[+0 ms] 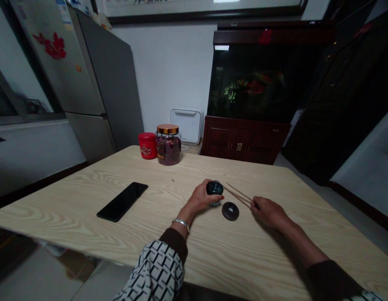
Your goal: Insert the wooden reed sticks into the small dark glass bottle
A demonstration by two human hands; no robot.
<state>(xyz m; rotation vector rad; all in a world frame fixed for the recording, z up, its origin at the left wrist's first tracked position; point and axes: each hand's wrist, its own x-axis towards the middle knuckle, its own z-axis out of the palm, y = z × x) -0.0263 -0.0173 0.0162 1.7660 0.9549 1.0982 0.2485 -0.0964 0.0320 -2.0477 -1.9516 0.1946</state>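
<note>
My left hand (pixel 202 195) is wrapped round a small round container (pixel 214 187) with a dark, glossy, ridged top and a paler lower part. Thin wooden sticks (pixel 239 195) are pinched in my right hand (pixel 271 212), their far ends pointing at the container. Whether the tips touch it I cannot tell. Between the hands, a dark brown ring-shaped disc (pixel 230 211) with a light centre lies flat on the wooden table (pixel 209 246).
A black phone (pixel 123 202) lies on the left of the table. At the back edge stand a red canister (pixel 147 146) and a clear jar (pixel 168 146) with a copper-coloured lid and dark reddish contents. Beyond are a fridge (pixel 112 75) and a dark fish tank cabinet (pixel 244 140).
</note>
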